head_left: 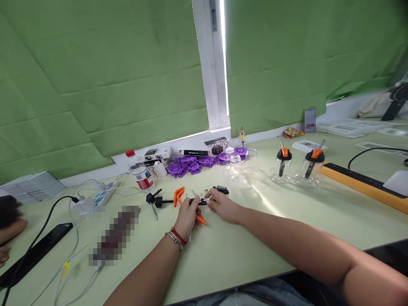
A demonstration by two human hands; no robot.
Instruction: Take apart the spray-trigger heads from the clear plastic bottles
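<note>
My left hand [187, 216] and my right hand [222, 206] meet over the pale green table [255, 238], both pinched on a small black part [200, 201] held between them. An orange piece [200, 219] pokes out beside my left hand, and a thin white rod [190, 236] lies under it. Close by on the table are an orange clip [178, 195], two black knob-like parts [156, 199] and a small black comb-like piece [221, 189]. My left wrist wears a red and a silver bracelet.
Purple plastic parts [191, 165], clear jars [237, 168], two jars with black-orange lids [283, 168], a water bottle [140, 172] and small boxes [157, 154] line the back. A yellow-black power strip [360, 182] lies right; cables and chargers [86, 204] left. Another person's hand [9, 229] shows at far left.
</note>
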